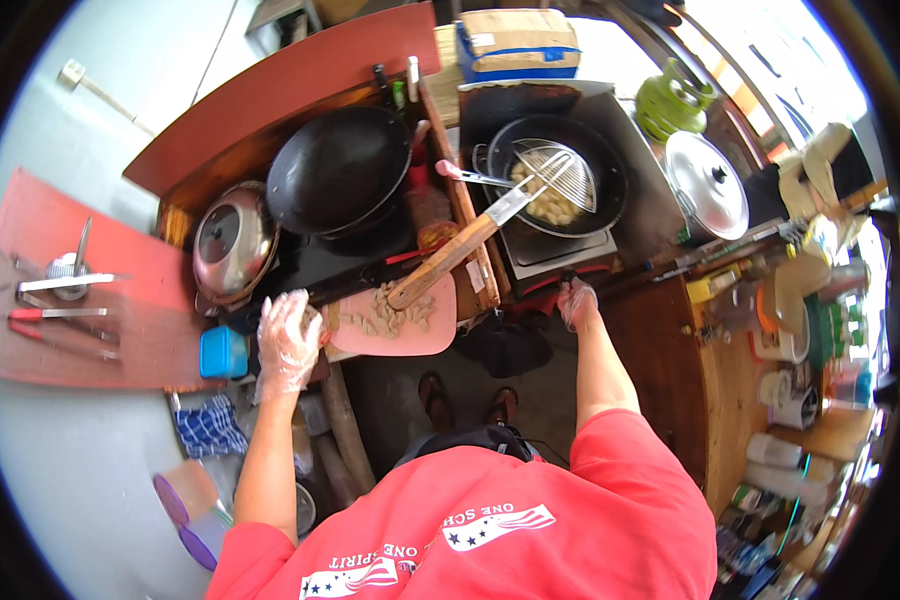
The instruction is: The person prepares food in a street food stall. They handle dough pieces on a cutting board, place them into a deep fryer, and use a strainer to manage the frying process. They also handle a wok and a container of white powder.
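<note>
My left hand point(286, 341), in a clear plastic glove, is beside the left end of a pink cutting board point(439, 330). Its fingers are apart, and a small reddish thing by the thumb is too unclear to name. Pale raw strips point(390, 313) lie on the board. My right hand point(579, 304), also gloved, has its fingers at a black knob point(568, 277) on the front of the gas stove point(562, 251). Above it, a black wok point(611, 180) holds pale pieces point(555, 206). A wire skimmer point(559, 169) with a wooden handle lies across the wok, beside pink-ended tongs point(454, 171).
Left of a wooden divider point(457, 202) stand another wok point(337, 169) and a lidded pot point(232, 244). A green gas cylinder point(671, 105) and a lidded aluminium pot point(709, 184) are right of the stove. Tongs point(67, 285) and a blue container point(223, 352) sit at left.
</note>
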Tool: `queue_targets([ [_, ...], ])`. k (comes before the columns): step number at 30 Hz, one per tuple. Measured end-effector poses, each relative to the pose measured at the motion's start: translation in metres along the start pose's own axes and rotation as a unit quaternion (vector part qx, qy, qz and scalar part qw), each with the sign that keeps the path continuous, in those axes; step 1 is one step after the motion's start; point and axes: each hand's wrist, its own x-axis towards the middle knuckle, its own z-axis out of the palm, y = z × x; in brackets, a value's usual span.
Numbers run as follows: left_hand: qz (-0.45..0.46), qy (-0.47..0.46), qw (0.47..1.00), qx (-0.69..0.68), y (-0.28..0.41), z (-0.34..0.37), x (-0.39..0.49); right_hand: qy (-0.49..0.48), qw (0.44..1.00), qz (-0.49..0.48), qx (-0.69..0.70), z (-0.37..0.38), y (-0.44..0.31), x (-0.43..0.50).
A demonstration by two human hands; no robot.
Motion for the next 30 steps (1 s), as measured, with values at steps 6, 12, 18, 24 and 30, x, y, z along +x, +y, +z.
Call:
queue_targets([
  [6,-0.183,-0.055,0.978,-0.079,0.031,0.001,-0.110,-0.002,0.995,-0.039,-0.096,0.010,0.001,-0.011],
  [12,-0.217,-0.059,0.972,-0.065,0.030,-0.008,-0.136,-0.009,0.993,-0.020,-0.118,0.008,-0.006,-0.010],
  [18,-0.216,-0.054,0.970,-0.097,0.003,-0.008,-0.115,0.028,0.999,0.008,-0.018,0.001,-0.008,-0.003],
  [24,-0.151,-0.087,0.981,-0.088,-0.031,0.000,-0.094,0.013,1.000,-0.002,0.016,0.003,-0.002,-0.002],
  [30,-0.146,-0.108,0.978,-0.105,-0.057,-0.005,-0.084,0.063,0.995,-0.070,-0.039,0.006,0.003,-0.005],
])
